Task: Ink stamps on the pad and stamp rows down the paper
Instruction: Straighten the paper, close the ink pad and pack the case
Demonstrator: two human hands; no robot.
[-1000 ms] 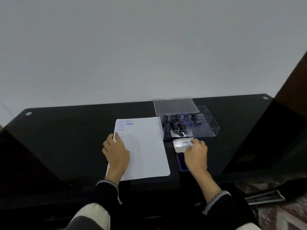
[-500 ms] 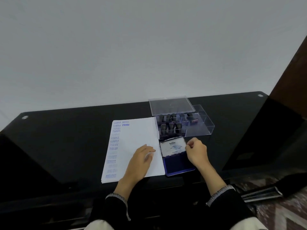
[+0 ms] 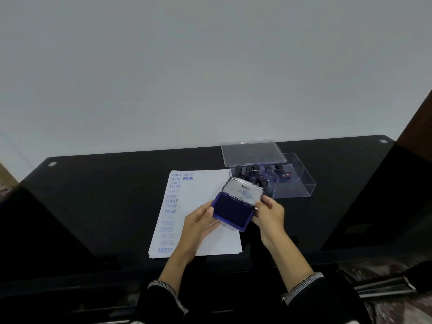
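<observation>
Both hands hold the open ink pad (image 3: pixel 232 212) lifted above the paper's (image 3: pixel 205 197) right edge: the left hand (image 3: pixel 198 222) grips its left end, the right hand (image 3: pixel 268 212) pinches its right side by the raised lid. The stamps (image 3: pixel 254 174) sit in the clear box (image 3: pixel 292 183) beyond, toward the surface's (image 3: pixel 105 195) far edge

Your worktop (image 3: pixel 105 195): glossy black. Paper (image 3: pixel 210 183): white, with a column of blue stamped words down its left edge, some dark, some faint. Ink pad (image 3: pixel 232 212): deep blue-violet case and inking surface, with a silver lid (image 3: pixel 243 191) printed in black lettering. Stamps (image 3: pixel 257 174): black handles. Box (image 3: pixel 292 183) and its cover (image 3: pixel 252 153): clear, colourless. Your sleeves (image 3: pixel 327 300): black, with cuffs flecked grey and white. Wall (image 3: pixel 210 66): plain pale grey.
</observation>
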